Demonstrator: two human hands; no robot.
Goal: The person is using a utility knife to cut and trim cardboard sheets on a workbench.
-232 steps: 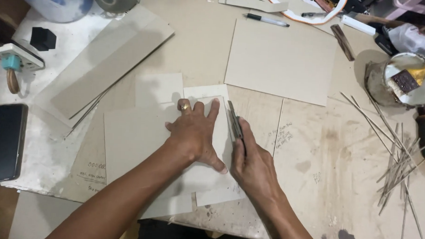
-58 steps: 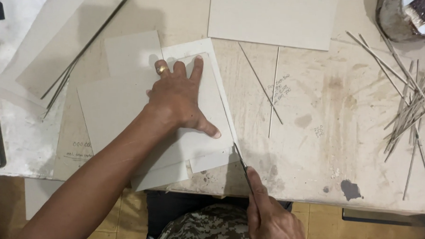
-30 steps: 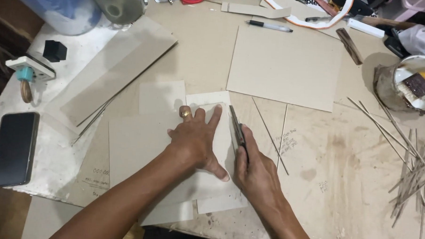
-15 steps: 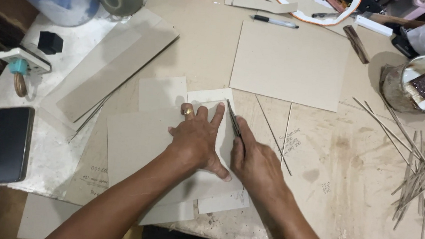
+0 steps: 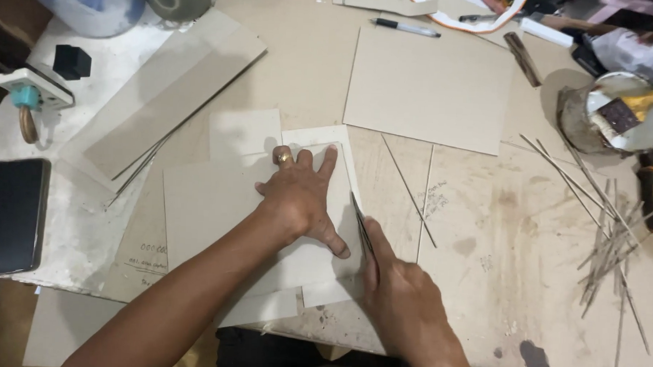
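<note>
Cardboard sheet [image 5: 217, 201] lies pinned under the flat, spread left hand [image 5: 300, 201] while the right hand [image 5: 398, 294] grips a knife [image 5: 361, 224].

Single view, head-worn camera. Looks steeply down onto the workbench [image 5: 484, 232] from above its near edge, facing away from the wearer toward 12 o'clock. Close range: both forearms enter from 6 o'clock, left hand [image 5: 300, 201] near frame centre, right hand [image 5: 395, 294] toward 5 o'clock. Phone [image 5: 10, 216] marks the 9 o'clock edge, paint tin [image 5: 618, 114] 2 o'clock. No second view to overlap.
</note>
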